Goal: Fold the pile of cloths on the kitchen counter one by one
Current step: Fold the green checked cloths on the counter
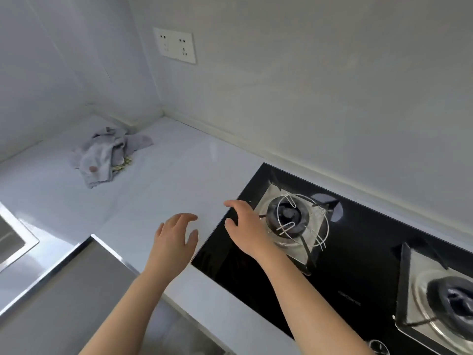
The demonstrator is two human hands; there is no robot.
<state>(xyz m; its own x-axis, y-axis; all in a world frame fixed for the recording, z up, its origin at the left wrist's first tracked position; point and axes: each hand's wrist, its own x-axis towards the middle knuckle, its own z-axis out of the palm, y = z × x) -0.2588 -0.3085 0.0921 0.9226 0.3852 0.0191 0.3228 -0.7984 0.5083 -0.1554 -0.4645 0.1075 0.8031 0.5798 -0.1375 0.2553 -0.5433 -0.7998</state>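
Observation:
A crumpled pile of grey and whitish cloths [107,155] lies in the far left corner of the white kitchen counter [163,180], with a bit of yellowish patterned cloth showing under its right side. My left hand [176,239] hovers over the counter's near part, fingers relaxed and spread, holding nothing. My right hand [245,229] is beside it over the left edge of the black hob, fingers loosely bent, also empty. Both hands are well short of the pile.
A black glass gas hob [345,265] with two burners fills the right side. A steel sink rim [20,242] shows at the left edge. The counter's metal front edge [64,262] runs diagonally at lower left. A wall socket [175,46] sits above the corner.

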